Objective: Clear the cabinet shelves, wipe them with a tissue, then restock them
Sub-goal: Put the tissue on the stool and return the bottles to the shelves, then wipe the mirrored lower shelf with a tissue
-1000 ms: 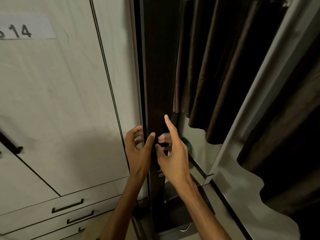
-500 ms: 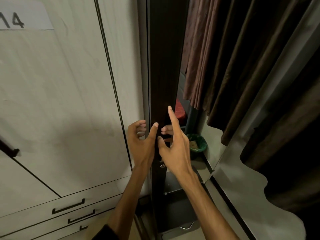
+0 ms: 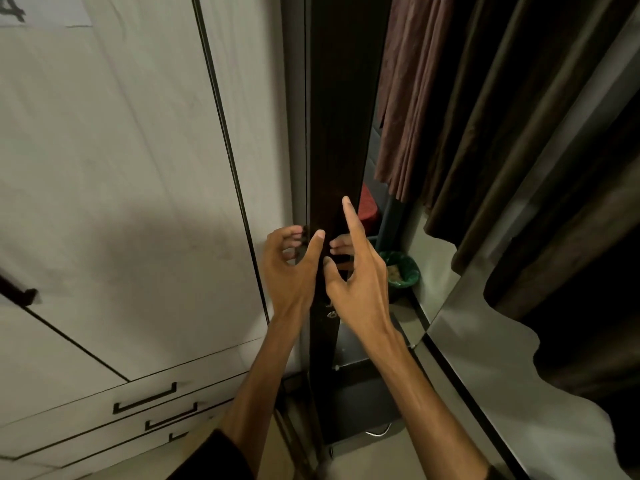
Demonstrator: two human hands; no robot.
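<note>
Hands at the edge of a dark cabinet door (image 3: pixel 337 140), seen edge-on. Left hand (image 3: pixel 289 271) curls its fingers round the door's left edge, thumb laid on the dark face. Right hand (image 3: pixel 360 282) holds nothing: index finger straight up along the right edge, other fingers reaching behind the door. Pale cabinet fronts (image 3: pixel 121 168) with drawers (image 3: pixel 145 403) lie left. Brown curtain (image 3: pixel 502 133) hangs right; green bin (image 3: pixel 401 271) sits below.

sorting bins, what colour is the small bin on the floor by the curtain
Green bin, seen in the head view.
</note>
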